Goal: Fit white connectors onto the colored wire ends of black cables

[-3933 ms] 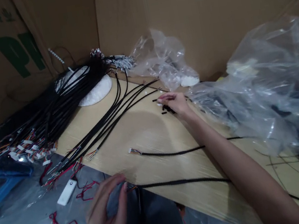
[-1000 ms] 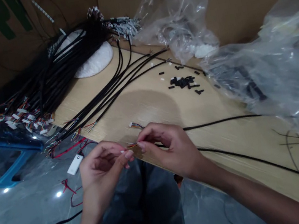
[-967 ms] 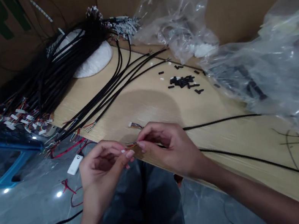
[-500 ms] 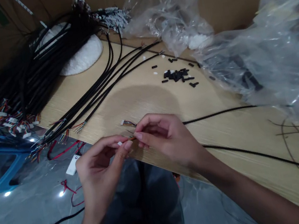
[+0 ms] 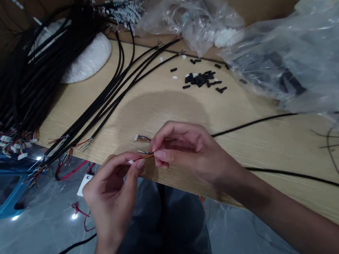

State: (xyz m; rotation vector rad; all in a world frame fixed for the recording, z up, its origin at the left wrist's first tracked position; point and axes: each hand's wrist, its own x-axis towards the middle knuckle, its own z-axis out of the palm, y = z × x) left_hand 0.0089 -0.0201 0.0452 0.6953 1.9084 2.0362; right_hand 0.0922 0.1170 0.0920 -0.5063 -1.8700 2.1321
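My left hand [image 5: 116, 189] pinches a small white connector [image 5: 131, 162] between thumb and forefinger. Thin coloured wires [image 5: 147, 156] run from it to my right hand [image 5: 183, 153], whose thumb and fingertips are closed on them. A second white connector [image 5: 136, 137] on dark and coloured wires sticks out above the right fingertips. A black cable [image 5: 250, 123] leads off to the right from behind my right hand. The exact join of wires and cable is hidden by the fingers.
Several black cables [image 5: 123, 87] with bare wire ends lie on the wooden table [image 5: 161, 115]. A large cable bundle [image 5: 17, 79] is at the left. Small black tubes [image 5: 202, 78] lie near plastic bags [image 5: 302, 59]. A blue stool [image 5: 2, 204] stands on the floor.
My hands have moved slightly apart, showing more of the coloured wires between them. The head view has shifted a little.
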